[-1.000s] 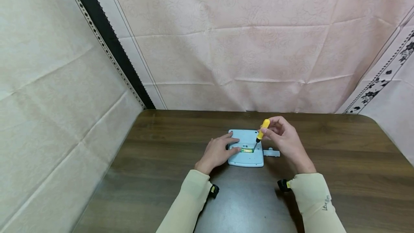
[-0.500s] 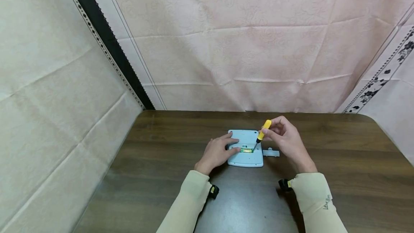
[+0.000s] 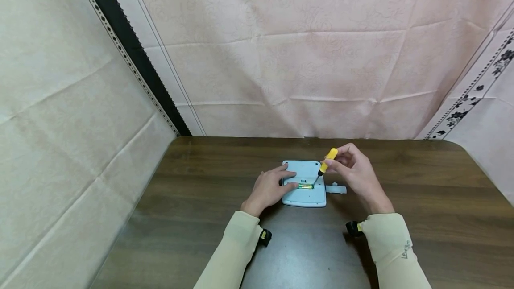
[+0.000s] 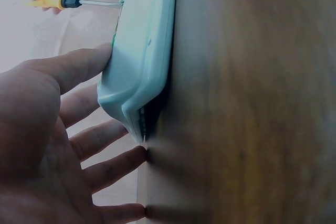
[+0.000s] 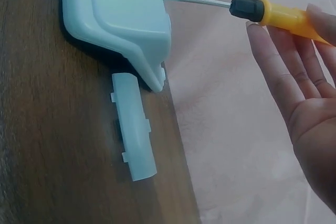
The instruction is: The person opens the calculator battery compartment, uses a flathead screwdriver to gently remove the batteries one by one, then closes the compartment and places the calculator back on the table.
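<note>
A light blue plastic device point(image 3: 299, 197) lies on the table with its back up. In its uncovered battery slot sits a green battery point(image 3: 306, 186). My left hand point(image 3: 270, 189) rests on the device's left side with fingers spread, the thumb at the slot's left end. In my right hand point(image 3: 355, 173) I pinch the yellow handle of a screwdriver point(image 5: 286, 17) between thumb and fingers. Its metal shaft slants down to the slot's right end, by the battery's end, as both wrist views show. The loose battery cover point(image 5: 134, 127) lies on the table just right of the device.
The dark wooden table point(image 3: 192, 222) ends at a far edge behind the device. Pale patterned cloth point(image 3: 301, 66) hangs beyond that edge and along the left side.
The screwdriver's handle leans slightly further right than a second ago, and my right hand has shifted a little with it. My left hand stays in place on the device.
</note>
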A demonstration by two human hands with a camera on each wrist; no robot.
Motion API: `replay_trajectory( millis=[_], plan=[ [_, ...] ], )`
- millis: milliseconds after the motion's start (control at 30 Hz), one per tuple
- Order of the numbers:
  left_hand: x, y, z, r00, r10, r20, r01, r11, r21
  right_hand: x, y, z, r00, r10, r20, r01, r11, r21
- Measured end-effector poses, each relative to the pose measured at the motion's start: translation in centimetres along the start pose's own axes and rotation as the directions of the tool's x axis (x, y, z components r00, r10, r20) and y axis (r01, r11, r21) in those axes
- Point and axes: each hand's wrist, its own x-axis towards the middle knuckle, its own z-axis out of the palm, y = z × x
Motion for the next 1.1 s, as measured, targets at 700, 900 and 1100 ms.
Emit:
replay_trajectory(
  millis=[700, 900, 1100],
  plan=[
    [0.0, -0.1, 0.0, 1.0, 0.0, 0.007, 0.0, 1.0, -0.03, 0.0, 4.0, -2.1, 1.0, 0.013, 0.01, -0.016, 0.924, 0.382],
    [0.0, -0.1, 0.0, 1.0, -0.006, 0.006, 0.006, 1.0, -0.025, 0.0, 4.5, -2.1, 1.0, 0.022, 0.01, -0.024, 0.892, 0.452],
    [0.0, -0.1, 0.0, 1.0, -0.016, 0.007, 0.016, 0.999, -0.032, -0.1, 3.7, -2.1, 1.0, 0.028, -0.005, -0.024, 0.92, 0.391]
  ],
)
